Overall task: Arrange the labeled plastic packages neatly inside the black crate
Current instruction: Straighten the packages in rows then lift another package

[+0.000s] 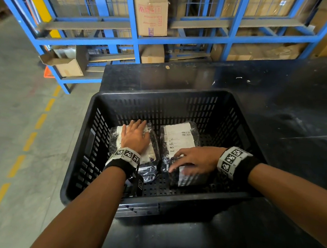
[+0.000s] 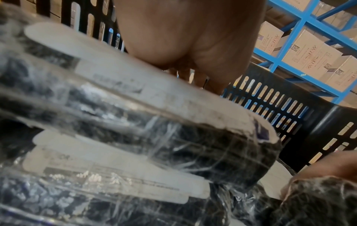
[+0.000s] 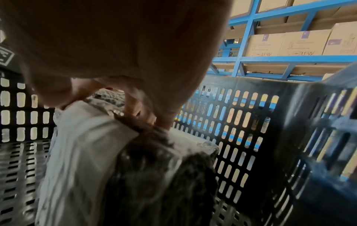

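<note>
A: Starting at the left, what sits in the crate (image 1: 229, 101)?

B: A stack of packages (image 1: 152, 154) by the left wall, labels up; the left wrist view shows at least two layers. The left hand (image 1: 135, 136) lies flat on top, fingers straight and pointing toward the far wall, pressing down and curled round nothing.

A: And in the middle?

B: A second package (image 1: 179, 138) lies just beside the stack, its long axis running from near to far, parallel to the stack. Its label faces up.

A: Then the right?

B: The right hand (image 1: 194, 161) reaches in from the right, fingers curled over a third package (image 1: 187, 177) at the near end of the middle one. In the right wrist view the fingertips (image 3: 164, 123) and thumb are hooked over its upper edge, so that grip is closed on it. The package looks tipped up on edge there, though the picture is blurred.

A: Which relation decides the next move?

B: Probably this: the held package lies crosswise, its long axis running left to right, at right angles to the other two. It sits directly under the right hand, which is far nearer than the left. The open floor of the crate lies to the right of the middle package, so turning it to match and laying it there seems the likely need.

A: And around the crate?

B: It stands on a dark table (image 1: 278, 97), with blue racking (image 1: 135, 23) holding cardboard boxes beyond.
</note>
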